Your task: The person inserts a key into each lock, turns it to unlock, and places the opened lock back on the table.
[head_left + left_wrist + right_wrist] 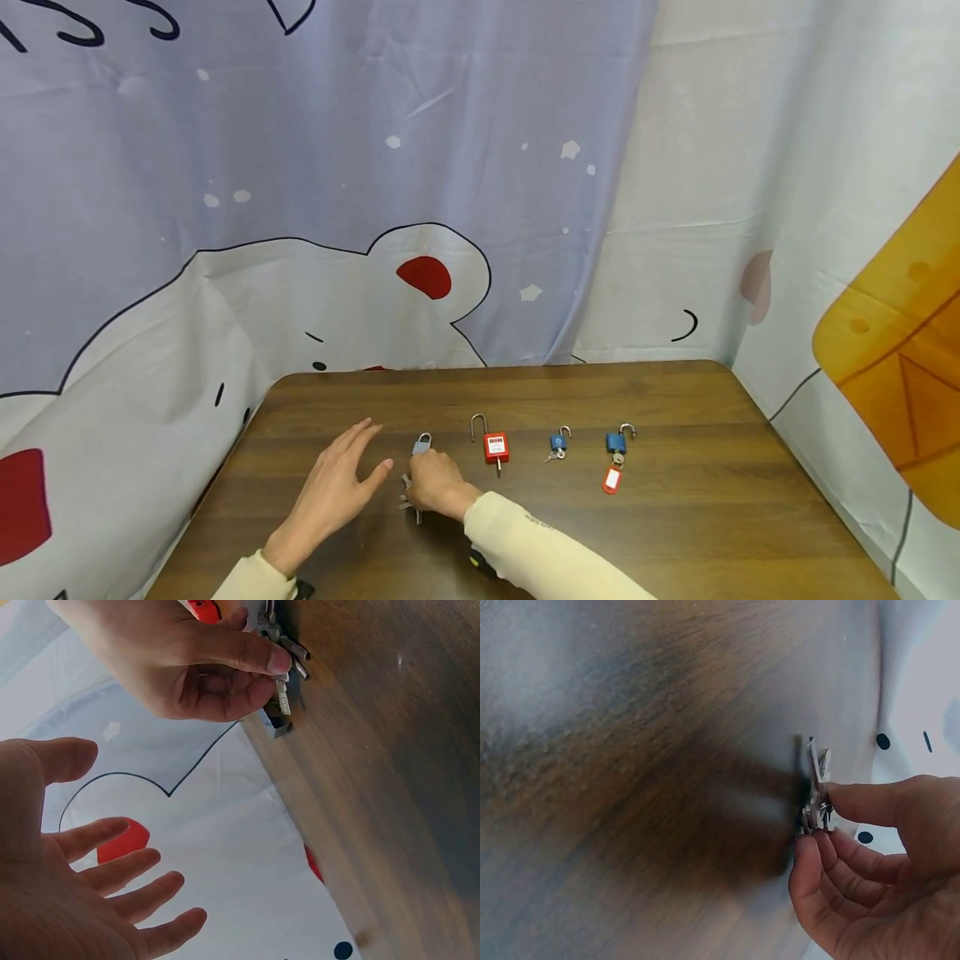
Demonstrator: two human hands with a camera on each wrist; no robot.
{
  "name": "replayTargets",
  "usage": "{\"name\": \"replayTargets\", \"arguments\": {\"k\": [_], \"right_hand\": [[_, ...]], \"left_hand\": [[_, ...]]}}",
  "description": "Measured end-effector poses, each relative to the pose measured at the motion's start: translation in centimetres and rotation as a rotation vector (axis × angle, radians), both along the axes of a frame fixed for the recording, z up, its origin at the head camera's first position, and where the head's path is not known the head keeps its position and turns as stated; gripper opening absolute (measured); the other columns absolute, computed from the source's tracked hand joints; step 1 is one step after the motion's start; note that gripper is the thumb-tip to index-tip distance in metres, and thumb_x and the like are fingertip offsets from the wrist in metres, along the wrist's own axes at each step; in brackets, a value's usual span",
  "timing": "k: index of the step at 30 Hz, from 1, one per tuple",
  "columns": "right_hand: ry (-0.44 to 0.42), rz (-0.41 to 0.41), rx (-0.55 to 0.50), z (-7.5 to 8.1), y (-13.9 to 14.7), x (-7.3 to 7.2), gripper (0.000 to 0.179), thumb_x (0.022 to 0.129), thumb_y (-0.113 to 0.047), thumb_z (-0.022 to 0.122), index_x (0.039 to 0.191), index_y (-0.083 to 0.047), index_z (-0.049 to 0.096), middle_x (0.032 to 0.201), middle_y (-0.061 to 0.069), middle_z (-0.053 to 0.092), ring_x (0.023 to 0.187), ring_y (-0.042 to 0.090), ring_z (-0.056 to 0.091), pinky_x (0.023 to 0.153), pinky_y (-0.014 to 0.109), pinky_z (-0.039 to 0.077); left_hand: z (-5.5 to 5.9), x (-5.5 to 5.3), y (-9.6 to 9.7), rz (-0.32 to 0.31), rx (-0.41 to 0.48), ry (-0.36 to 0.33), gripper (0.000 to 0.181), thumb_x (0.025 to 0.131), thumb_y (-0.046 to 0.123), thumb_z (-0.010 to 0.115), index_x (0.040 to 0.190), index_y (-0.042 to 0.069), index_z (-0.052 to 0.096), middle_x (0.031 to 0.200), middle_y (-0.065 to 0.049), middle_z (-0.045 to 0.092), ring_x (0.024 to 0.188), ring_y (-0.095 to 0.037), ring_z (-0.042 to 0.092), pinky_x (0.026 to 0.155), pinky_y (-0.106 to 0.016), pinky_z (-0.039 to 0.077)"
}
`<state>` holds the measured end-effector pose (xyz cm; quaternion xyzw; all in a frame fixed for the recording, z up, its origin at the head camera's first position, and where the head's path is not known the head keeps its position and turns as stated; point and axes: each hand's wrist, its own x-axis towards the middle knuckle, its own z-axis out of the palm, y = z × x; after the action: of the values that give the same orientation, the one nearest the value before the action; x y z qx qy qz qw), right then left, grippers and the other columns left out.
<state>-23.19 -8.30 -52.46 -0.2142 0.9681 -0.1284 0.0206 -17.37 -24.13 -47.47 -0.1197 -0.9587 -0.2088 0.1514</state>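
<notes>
Between thumb and fingertips, my right hand point(437, 485) pinches a bunch of silver keys point(819, 796) low over the wooden table. Several key blades fan out from the grip in both wrist views. Just beyond these fingers lies a grey padlock point(422, 445), its shackle pointing away and its lower body partly hidden by the hand. My left hand point(330, 483) hovers to the left of the keys, fingers extended and thumb apart, holding nothing. In the left wrist view its spread fingers point(120, 870) show below the right hand.
To the right stand in a row a red padlock point(496, 448) with a raised shackle and a key, a small blue padlock point(558, 442) with keys, and another blue padlock point(616, 444) with a red tag point(612, 480). A printed curtain point(525, 208) hangs behind the table point(675, 533).
</notes>
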Motion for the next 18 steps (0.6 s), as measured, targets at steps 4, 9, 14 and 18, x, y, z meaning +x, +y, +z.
{"name": "replayTargets", "arguments": {"k": [4,9,14,18], "right_hand": [[0.007,0.002,0.002,0.1,0.0,0.1,0.026,0.074,-0.020,0.078,0.060,-0.017,0.057,0.069,0.002,0.064,0.061,0.018,0.061,0.053,0.032,0.048],[-0.006,0.025,-0.025,0.1,0.2,0.0,0.023,0.073,-0.015,0.076,0.058,-0.018,0.059,0.066,0.000,0.063,0.058,0.015,0.057,0.051,0.029,0.045],[-0.005,0.054,-0.081,0.7,0.7,0.0,0.020,0.072,-0.012,0.076,0.060,-0.019,0.061,0.064,-0.003,0.061,0.058,0.013,0.055,0.052,0.027,0.045],[0.007,0.078,-0.116,1.5,1.1,-0.1,0.019,0.075,-0.013,0.073,0.062,-0.020,0.062,0.064,-0.005,0.060,0.058,0.013,0.056,0.052,0.026,0.045]], "left_hand": [[-0.1,0.0,0.0,0.003,-0.003,0.009,0.060,0.091,0.037,0.067,0.141,0.009,0.050,0.150,-0.017,0.045,0.136,-0.040,0.044,0.103,-0.065,0.039],[-0.1,0.2,0.1,0.005,-0.004,0.011,0.059,0.091,0.036,0.068,0.140,0.008,0.051,0.148,-0.017,0.047,0.135,-0.040,0.046,0.102,-0.065,0.040],[-0.1,0.3,0.2,0.015,-0.004,0.008,0.058,0.091,0.036,0.068,0.140,0.009,0.051,0.148,-0.017,0.047,0.135,-0.039,0.045,0.101,-0.065,0.040],[0.0,0.4,0.1,0.018,-0.005,0.010,0.058,0.092,0.035,0.068,0.140,0.009,0.051,0.147,-0.017,0.048,0.134,-0.040,0.045,0.100,-0.066,0.040]]}}
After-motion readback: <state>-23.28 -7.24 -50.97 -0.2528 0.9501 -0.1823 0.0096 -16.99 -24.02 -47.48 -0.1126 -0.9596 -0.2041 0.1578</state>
